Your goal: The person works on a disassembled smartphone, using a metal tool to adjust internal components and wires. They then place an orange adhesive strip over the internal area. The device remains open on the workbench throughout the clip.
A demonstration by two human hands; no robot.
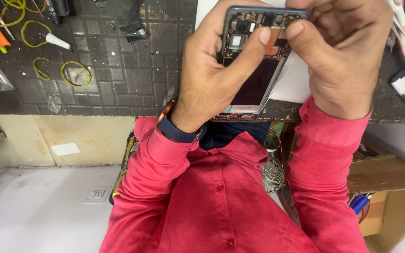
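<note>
A: What is the person doing?

B: The left hand [212, 70] grips an opened phone [254, 61], back cover off, above the dark tiled surface [118, 70]. The right hand [343, 51] pinches a small part near the phone's top edge. Judging by this, a fine, steady pull comes next.

A: And around it?

B: Yellow rubber bands [76, 72], a white nozzle [57, 41], cardboard boxes [385, 187] below.

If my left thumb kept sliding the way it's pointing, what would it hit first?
Probably the thumb of the right hand, just across the copper-coloured strip on the opened phone. The thumb of the left hand may graze that strip first; depth is unclear.
</note>
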